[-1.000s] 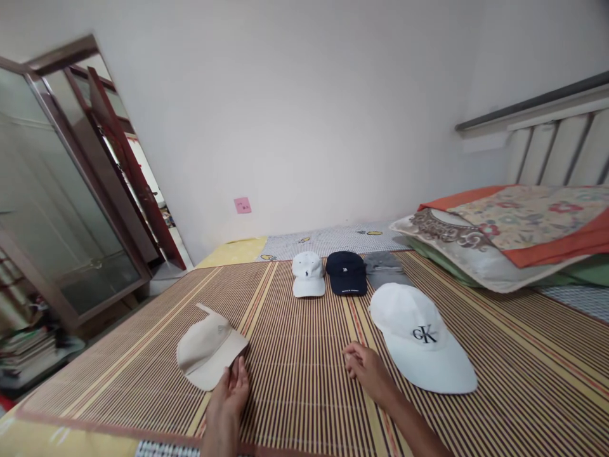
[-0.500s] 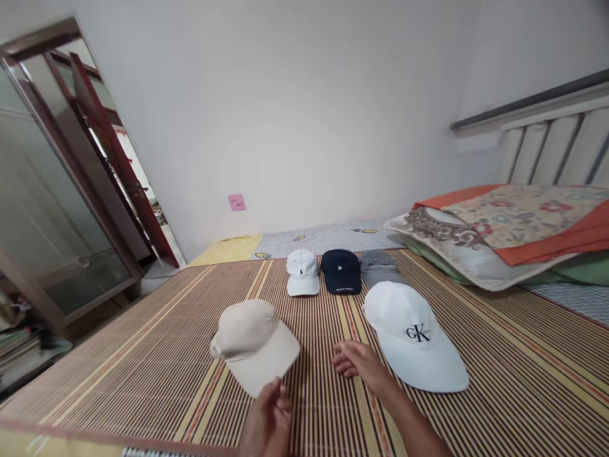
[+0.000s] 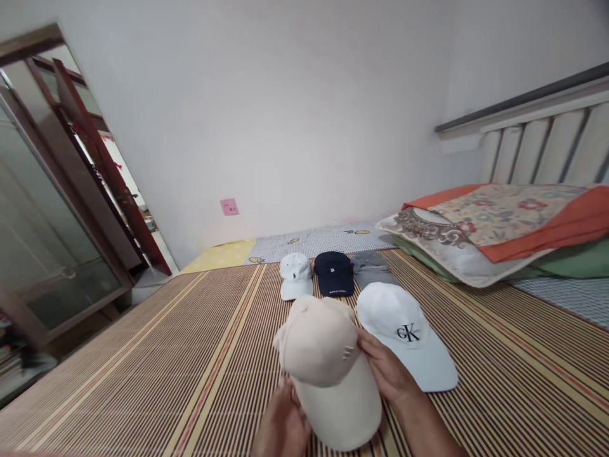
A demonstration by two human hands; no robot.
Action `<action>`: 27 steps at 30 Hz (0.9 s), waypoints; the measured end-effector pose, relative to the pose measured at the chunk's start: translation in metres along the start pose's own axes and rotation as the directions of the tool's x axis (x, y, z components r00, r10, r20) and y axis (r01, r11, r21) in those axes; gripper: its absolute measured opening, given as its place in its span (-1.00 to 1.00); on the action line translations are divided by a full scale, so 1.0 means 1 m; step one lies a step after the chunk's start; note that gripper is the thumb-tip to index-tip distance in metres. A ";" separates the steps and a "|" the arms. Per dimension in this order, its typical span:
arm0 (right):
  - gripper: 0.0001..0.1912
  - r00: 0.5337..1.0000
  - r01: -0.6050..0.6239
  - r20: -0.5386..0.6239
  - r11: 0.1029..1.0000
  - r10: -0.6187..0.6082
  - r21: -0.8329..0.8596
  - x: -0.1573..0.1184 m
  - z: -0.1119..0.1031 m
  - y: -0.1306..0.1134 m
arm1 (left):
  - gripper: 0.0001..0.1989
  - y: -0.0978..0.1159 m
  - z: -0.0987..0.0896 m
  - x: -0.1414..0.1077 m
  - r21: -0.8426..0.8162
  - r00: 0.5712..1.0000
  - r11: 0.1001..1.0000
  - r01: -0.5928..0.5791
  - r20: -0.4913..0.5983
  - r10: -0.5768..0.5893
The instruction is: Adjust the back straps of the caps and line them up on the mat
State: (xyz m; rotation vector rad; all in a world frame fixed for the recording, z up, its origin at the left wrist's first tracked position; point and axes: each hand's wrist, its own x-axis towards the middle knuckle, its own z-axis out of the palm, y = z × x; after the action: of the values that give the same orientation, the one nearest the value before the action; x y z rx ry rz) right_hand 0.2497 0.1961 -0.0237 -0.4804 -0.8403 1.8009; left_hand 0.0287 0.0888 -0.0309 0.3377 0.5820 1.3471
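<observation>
A beige baseball cap (image 3: 318, 346) is between my two hands, its brim pointing toward me and slightly right. My left hand (image 3: 284, 416) is at the left edge of the brim, fingers curled against it and a little blurred. On the other side, my right hand (image 3: 387, 368) grips the cap where crown and brim meet, its fingertips partly hidden. A white cap with CK lettering (image 3: 404, 336) lies just beyond my right hand. Farther back, a small white cap (image 3: 296, 276), a navy cap (image 3: 333, 274) and a grey cap (image 3: 373, 270) form a row.
The caps are on a striped bamboo mat (image 3: 190, 355) covering a bed. A pillow (image 3: 438, 238) with an orange-edged floral cloth (image 3: 509, 216) lies at the right, by the headboard (image 3: 542, 149). A pink note (image 3: 229, 207) is on the wall; a doorway stands at left.
The beige cap has moved right and turned, its brim now toward me. My right hand has come onto its right side, while my left hand has shifted right along with the cap.
</observation>
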 end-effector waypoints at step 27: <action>-0.54 0.954 0.274 0.091 0.707 -0.285 -0.652 0.030 0.035 -0.059 | -0.88 0.073 0.054 0.077 0.878 0.817 0.245 -0.411 0.235 0.527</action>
State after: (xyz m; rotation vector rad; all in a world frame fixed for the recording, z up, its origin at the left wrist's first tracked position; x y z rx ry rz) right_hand 0.2528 0.2251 0.0451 -0.7686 -1.4678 1.1723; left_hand 0.0094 0.1844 0.0373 1.4859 1.4106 1.5038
